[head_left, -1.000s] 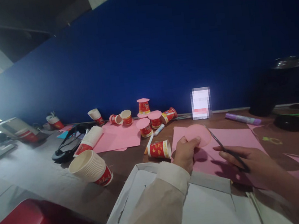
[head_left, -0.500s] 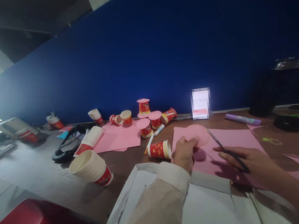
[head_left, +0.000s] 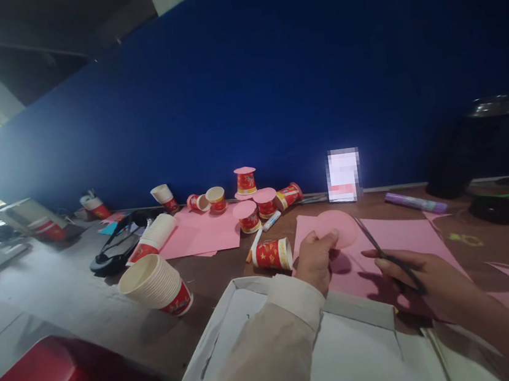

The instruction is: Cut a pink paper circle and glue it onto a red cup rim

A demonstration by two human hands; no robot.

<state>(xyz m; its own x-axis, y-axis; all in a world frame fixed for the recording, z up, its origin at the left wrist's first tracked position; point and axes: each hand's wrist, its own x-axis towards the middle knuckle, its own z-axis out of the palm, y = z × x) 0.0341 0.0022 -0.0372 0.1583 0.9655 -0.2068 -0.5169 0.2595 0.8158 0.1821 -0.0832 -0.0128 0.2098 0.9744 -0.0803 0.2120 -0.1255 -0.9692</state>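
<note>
Pink disc [head_left: 342, 224] in left hand [head_left: 315, 259]; screen [head_left: 343, 170] illegible.

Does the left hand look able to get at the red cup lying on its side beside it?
Probably yes: the red cup lies close by, with nothing seen standing between, though the left hand would likely need to release the pink paper disc first.

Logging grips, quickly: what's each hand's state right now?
Left hand: closed, pinching a pink paper disc.
Right hand: closed around dark-handled scissors.
</note>
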